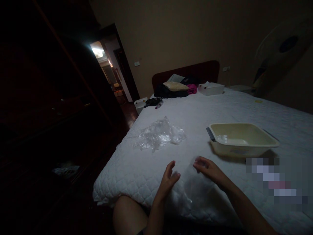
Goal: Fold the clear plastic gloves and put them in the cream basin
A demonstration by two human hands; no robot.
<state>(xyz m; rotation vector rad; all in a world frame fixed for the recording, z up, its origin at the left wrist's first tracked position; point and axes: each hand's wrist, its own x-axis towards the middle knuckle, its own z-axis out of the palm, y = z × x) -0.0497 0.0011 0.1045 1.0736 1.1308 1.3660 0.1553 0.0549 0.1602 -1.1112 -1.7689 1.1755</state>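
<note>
My left hand [167, 181] hovers over the near edge of a white quilted bed [195, 107], fingers stretched and apart. My right hand [209, 169] is a little to its right, fingers loosely curled, touching a thin clear plastic bag [189, 187] that lies between the hands and is hard to make out. A heap of crumpled clear plastic bags [160, 134] lies farther up the bed to the left. A cream square basin [241, 138] stands to the right of my right hand, with a bit of clear plastic inside.
At the head of the bed lie a pillow [175, 86], dark and pink clothes [192, 88] and a white box [211, 88]. A dark wardrobe fills the left side. A lit doorway [107, 68] opens at the back. A fan [281, 49] stands at the right.
</note>
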